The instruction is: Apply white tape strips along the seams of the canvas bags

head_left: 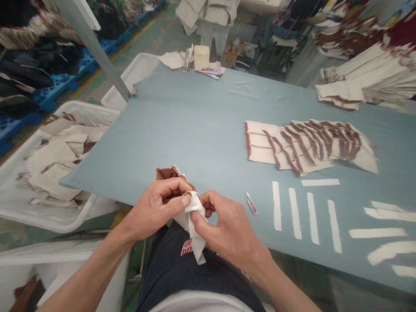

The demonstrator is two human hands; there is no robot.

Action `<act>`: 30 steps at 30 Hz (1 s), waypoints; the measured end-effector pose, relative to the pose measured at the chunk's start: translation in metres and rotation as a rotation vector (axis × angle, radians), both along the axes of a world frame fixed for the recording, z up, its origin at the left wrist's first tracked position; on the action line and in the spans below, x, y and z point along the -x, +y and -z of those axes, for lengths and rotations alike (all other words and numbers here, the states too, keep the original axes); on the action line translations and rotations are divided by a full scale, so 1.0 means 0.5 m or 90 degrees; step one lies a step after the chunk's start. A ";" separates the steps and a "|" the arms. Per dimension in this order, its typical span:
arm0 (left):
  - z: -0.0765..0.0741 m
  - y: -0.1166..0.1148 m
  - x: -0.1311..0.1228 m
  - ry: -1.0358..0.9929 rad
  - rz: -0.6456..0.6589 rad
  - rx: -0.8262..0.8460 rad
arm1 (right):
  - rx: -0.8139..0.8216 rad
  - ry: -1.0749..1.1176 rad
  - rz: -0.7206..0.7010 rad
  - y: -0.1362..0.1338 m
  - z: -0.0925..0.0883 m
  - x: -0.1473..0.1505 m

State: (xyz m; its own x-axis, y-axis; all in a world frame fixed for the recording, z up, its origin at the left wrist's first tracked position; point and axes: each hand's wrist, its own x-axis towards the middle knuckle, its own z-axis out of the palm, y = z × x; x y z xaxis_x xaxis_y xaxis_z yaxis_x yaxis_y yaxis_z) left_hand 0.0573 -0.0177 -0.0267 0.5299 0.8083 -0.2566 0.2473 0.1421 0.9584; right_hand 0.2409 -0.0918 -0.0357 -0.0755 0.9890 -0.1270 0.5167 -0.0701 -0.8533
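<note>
At the near edge of the table, both hands pinch a white and brown fabric piece. My left hand grips its brown-edged part between thumb and fingers. Close beside it, my right hand is closed on the white part, thumb pressed against the cloth. A white end dangles below the hands over my dark clothing. Part of the brown side shows behind my left hand; the rest is hidden by the fingers. Small thread snips with pink handles lie on the table to the right of my right hand.
Layered cream pieces with brown edges lie on the blue table. White strips are spread at the right. A white bin of fabric stands left, beside a metal post. A yellowish block sits at the far edge.
</note>
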 end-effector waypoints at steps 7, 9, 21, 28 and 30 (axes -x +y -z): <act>0.013 -0.010 -0.002 0.134 0.050 -0.080 | 0.038 -0.039 -0.014 0.002 0.036 0.011; 0.017 -0.012 -0.001 0.130 0.030 -0.096 | 0.067 0.008 -0.014 0.003 0.029 0.004; 0.033 -0.015 0.004 0.121 -0.200 -0.151 | 0.018 -0.102 0.084 -0.117 0.049 -0.020; 0.024 -0.051 -0.025 0.136 -0.284 -0.219 | -0.309 -0.266 0.241 -0.077 0.104 0.014; 0.025 -0.059 -0.034 0.132 -0.286 -0.219 | -0.356 -0.294 0.247 -0.057 0.096 0.020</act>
